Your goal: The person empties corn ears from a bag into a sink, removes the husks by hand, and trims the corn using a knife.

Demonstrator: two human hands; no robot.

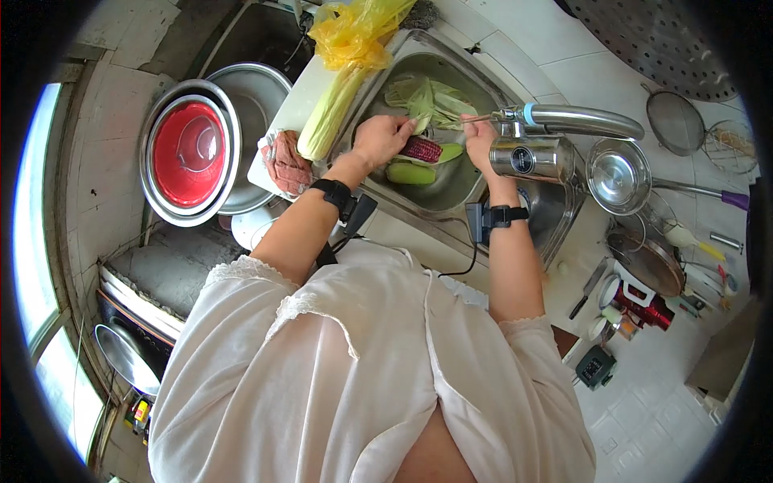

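Over the left sink basin point(465, 189), my left hand point(381, 138) is closed at one end of a purple corn cob point(423, 150), with pale husk at its fingertips. A green, unpeeled-looking ear point(411, 173) lies just below the cob. Loose corn husks point(447, 105) are spread in the upper part of the basin. My right hand point(481, 141) is at the basin's right side, beside the faucet point(539, 117). Its fingers are pinched around a thin brownish piece by the faucet, which I cannot make out.
On the counter left of the sink are a husked-looking ear point(334, 121), a yellow plastic bag point(350, 36) and a piece of raw meat point(286, 161). Nested metal bowls with a red basin point(189, 153) stand farther left. A ladle point(620, 177) and strainers point(675, 121) hang at right.
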